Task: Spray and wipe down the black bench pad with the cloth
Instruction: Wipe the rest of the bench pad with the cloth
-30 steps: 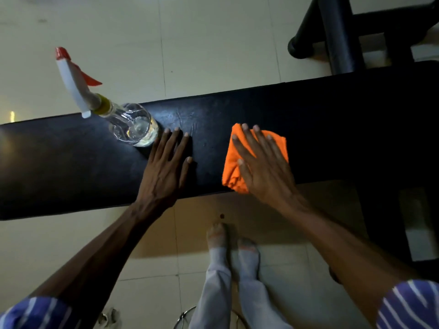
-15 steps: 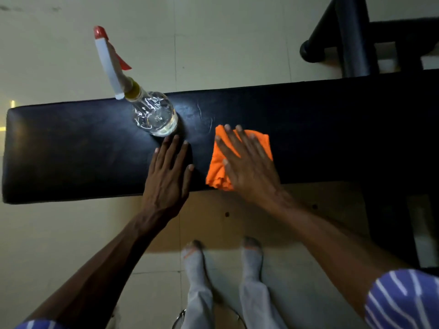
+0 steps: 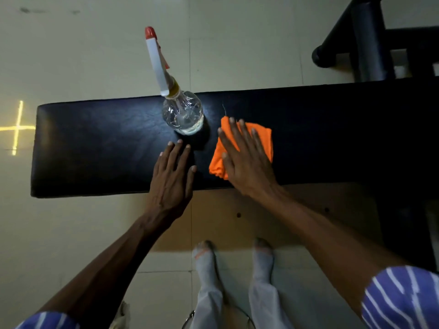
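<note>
Your right hand (image 3: 247, 160) presses flat, fingers straight, on the orange cloth (image 3: 240, 148), which has slid toward the bench's (image 3: 95, 148) left end, nearing the spray bottle (image 3: 183, 112). Your left hand (image 3: 172, 176) stays flat, holding nothing. Wiping seems underway; the left stretch remains.

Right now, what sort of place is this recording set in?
Probably a gym or home workout room. A long black bench pad stands over a pale tiled floor, with dark padded equipment frame behind it. A spray bottle and orange cloth suggest equipment cleaning.
</note>
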Available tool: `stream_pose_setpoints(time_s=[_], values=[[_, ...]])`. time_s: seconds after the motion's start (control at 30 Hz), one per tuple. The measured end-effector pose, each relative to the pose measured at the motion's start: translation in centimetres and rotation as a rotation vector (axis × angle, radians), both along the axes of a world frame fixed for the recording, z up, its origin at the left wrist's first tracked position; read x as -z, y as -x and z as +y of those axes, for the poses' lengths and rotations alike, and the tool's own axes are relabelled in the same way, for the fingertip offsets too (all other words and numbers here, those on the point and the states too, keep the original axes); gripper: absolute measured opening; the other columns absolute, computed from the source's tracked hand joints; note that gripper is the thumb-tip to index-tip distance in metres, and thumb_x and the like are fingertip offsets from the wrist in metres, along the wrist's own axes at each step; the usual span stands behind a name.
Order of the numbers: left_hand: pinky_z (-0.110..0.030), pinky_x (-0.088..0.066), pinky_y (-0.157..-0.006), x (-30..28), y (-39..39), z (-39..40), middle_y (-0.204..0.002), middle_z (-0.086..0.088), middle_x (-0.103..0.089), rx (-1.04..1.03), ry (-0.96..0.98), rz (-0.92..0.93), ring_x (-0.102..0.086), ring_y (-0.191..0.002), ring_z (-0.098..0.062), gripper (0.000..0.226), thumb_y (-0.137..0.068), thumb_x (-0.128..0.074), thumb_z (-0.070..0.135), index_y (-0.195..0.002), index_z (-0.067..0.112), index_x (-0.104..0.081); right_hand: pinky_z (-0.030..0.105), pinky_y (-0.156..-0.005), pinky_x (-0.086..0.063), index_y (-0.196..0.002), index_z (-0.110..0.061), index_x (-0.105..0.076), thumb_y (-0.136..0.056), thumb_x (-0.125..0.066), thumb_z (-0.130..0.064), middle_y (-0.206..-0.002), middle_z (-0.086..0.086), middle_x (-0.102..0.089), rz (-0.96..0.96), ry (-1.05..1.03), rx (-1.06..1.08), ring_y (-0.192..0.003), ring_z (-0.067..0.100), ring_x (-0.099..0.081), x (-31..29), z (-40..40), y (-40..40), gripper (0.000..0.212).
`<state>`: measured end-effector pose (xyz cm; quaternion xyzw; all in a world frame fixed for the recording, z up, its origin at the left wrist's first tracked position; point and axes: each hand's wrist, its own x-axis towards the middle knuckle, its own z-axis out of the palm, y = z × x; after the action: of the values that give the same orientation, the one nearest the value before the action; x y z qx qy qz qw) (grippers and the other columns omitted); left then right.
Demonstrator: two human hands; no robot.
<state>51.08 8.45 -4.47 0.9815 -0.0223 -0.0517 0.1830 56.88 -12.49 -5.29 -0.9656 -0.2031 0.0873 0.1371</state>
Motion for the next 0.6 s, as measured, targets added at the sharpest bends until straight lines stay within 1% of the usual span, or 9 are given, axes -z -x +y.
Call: stream_pose_setpoints(time_s=[0.13,0.23,0.3,0.37,0.4,0.43,0.5,0.53,0.6], values=[[-0.052,-0.030,-0.124,-1.0,0.1,-2.5,-0.157,-0.022,-0.043,-0.100,0.106,-0.008,-0.035,-0.151,-0.038,0.049,-0.106,-0.050,0.023,-0.148,-0.001,-0.046,0.043,-0.134,-0.001,-0.167,-0.021,-0.019,-0.109,-0.043,-0.032,-0.177,0.005,-0.001,0.150,-0.104,-0.066,-0.164,0.025,0.006,-1.0,-2.0,1.8,0.064],[-0.047,-0.037,-0.118,-1.9,-0.5,-4.9,-0.144,-0.022,-0.052,-0.145,0.218,-0.031,-0.047,-0.137,-0.037,0.047,-0.104,-0.056,0.021,-0.143,-0.003,-0.050,0.036,-0.133,-0.006,-0.163,-0.016,-0.033,-0.106,-0.051,-0.017,-0.176,0.006,-0.008,0.219,-0.286,0.082,-0.164,0.024,0.000,-2.9,-3.8,1.3,0.060],[-0.043,-0.040,-0.112,-2.4,-1.3,-6.6,-0.136,-0.018,-0.056,-0.138,0.256,0.010,-0.050,-0.127,-0.034,0.049,-0.103,-0.057,0.027,-0.144,0.001,-0.049,0.022,-0.131,-0.007,-0.158,-0.012,-0.041,-0.105,-0.050,-0.008,-0.175,0.008,-0.016,0.217,-0.344,0.199,-0.164,0.022,-0.007,-4.1,-5.0,1.2,0.054],[-0.044,-0.042,-0.105,-2.8,-2.3,-8.2,-0.131,-0.015,-0.055,-0.179,0.278,0.089,-0.050,-0.120,-0.033,0.055,-0.101,-0.059,0.040,-0.143,0.005,-0.047,0.002,-0.119,-0.005,-0.154,-0.011,-0.047,-0.104,-0.049,-0.005,-0.172,0.008,-0.026,0.225,-0.388,0.298,-0.161,0.018,-0.018,-4.9,-6.1,1.1,0.050],[-0.045,-0.042,-0.103,-3.0,-2.8,-9.0,-0.129,-0.016,-0.054,-0.226,0.295,0.127,-0.050,-0.119,-0.033,0.057,-0.099,-0.061,0.044,-0.139,0.006,-0.048,0.000,-0.116,-0.009,-0.152,-0.011,-0.050,-0.104,-0.050,-0.006,-0.170,0.007,-0.031,0.229,-0.410,0.341,-0.158,0.018,-0.025,-5.2,-6.7,1.1,0.048],[-0.044,-0.041,-0.102,-3.1,-3.4,-9.7,-0.127,-0.016,-0.054,-0.276,0.312,0.159,-0.050,-0.119,-0.034,0.057,-0.097,-0.064,0.045,-0.135,0.005,-0.050,0.004,-0.118,-0.016,-0.150,-0.012,-0.052,-0.104,-0.051,-0.007,-0.166,0.007,-0.037,0.235,-0.436,0.378,-0.155,0.018,-0.032,-5.5,-7.1,1.1,0.046],[-0.043,-0.042,-0.099,-3.3,-4.3,-10.5,-0.123,-0.017,-0.058,-0.387,0.372,0.220,-0.054,-0.118,-0.035,0.055,-0.091,-0.072,0.041,-0.125,0.003,-0.052,0.028,-0.123,-0.035,-0.146,-0.012,-0.055,-0.103,-0.053,-0.009,-0.158,0.006,-0.047,0.260,-0.505,0.431,-0.147,0.018,-0.043,-5.9,-7.8,1.0,0.043],[-0.043,-0.045,-0.098,-3.5,-4.7,-10.7,-0.120,-0.017,-0.062,-0.473,0.429,0.256,-0.057,-0.116,-0.034,0.055,-0.088,-0.077,0.038,-0.122,0.003,-0.053,0.038,-0.120,-0.042,-0.144,-0.013,-0.057,-0.103,-0.054,-0.009,-0.153,0.005,-0.050,0.270,-0.537,0.459,-0.142,0.016,-0.048,-6.1,-8.1,1.0,0.041],[-0.045,-0.053,-0.093,-3.8,-5.3,-10.6,-0.110,-0.014,-0.070,-0.632,0.529,0.343,-0.066,-0.108,-0.033,0.054,-0.081,-0.084,0.037,-0.115,0.004,-0.059,0.042,-0.109,-0.053,-0.139,-0.015,-0.060,-0.103,-0.056,-0.012,-0.145,0.004,-0.055,0.280,-0.586,0.520,-0.129,0.010,-0.053,-6.4,-8.5,0.9,0.037]])
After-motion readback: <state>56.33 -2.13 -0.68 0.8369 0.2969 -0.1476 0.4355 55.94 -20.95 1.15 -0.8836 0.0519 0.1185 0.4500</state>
